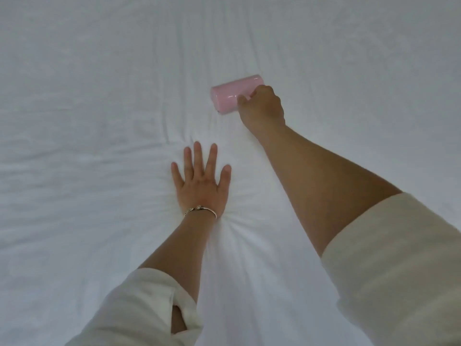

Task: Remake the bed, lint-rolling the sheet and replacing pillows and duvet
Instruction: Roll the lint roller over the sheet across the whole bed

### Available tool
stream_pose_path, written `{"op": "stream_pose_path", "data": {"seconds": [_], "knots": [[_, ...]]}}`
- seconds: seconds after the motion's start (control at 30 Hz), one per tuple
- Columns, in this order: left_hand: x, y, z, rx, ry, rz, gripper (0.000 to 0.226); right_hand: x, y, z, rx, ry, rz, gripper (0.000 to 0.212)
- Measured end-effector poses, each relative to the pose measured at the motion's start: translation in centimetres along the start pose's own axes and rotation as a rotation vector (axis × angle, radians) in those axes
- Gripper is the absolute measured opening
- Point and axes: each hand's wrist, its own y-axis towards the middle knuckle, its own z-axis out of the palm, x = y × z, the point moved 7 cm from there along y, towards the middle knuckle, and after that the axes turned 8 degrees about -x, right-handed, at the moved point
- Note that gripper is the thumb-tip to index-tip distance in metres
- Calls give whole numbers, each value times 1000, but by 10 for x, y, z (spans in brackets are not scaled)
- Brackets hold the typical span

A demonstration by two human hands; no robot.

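Right hand (262, 108) curled round handle end of pink lint roller (234, 96), roller lying on white sheet (87, 96). Left hand (199, 181) flat, fingers spread, pressing sheet nearer than roller, creases radiating. Silver bracelet (200, 210) on left wrist.

No readable text, label, brand, number or sign is seen anywhere in the head view.
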Motion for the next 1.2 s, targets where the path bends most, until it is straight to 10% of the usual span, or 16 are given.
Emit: {"op": "stream_pose_path", "data": {"seconds": [0.47, 1.2], "knots": [[-2, -18, -18, 169, 47, 83, 62, -109, -155, -60, -23, -70, 132, 23], [-70, -502, -27, 191, 13, 134, 59, -352, -539, -242, 37, -84, 268, 19]]}}
